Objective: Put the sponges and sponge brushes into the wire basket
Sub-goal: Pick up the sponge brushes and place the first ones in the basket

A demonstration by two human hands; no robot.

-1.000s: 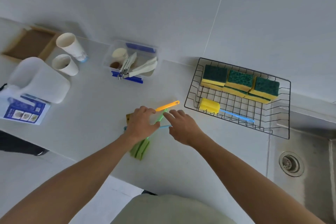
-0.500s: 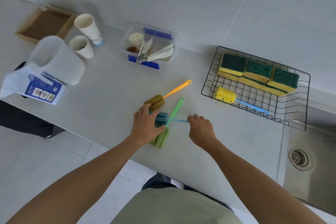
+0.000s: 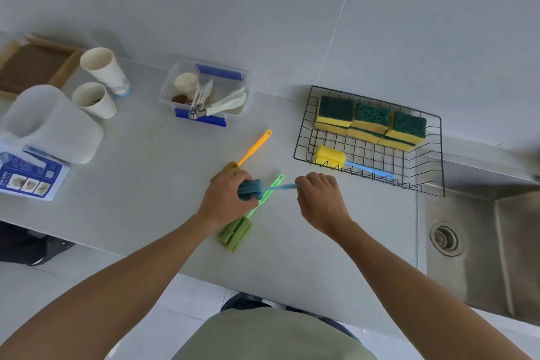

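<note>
Left hand (image 3: 225,199) gripping teal foam sponge brush (image 3: 250,189), right hand (image 3: 320,199) pinching its handle; green foam brush (image 3: 236,232) underneath, orange-handled brush (image 3: 254,145) behind, black wire basket (image 3: 435,181) well right.

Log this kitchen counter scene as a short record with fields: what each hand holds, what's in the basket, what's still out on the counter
left hand: closed around the sponge head of the blue sponge brush
right hand: fingers pinching the blue brush's handle end
wire basket: green and yellow sponges in a row at the back; yellow sponge brush with blue handle in front
still on counter: green sponge brush, orange sponge brush partly hidden by the left hand
beside basket: sink to its right
</note>
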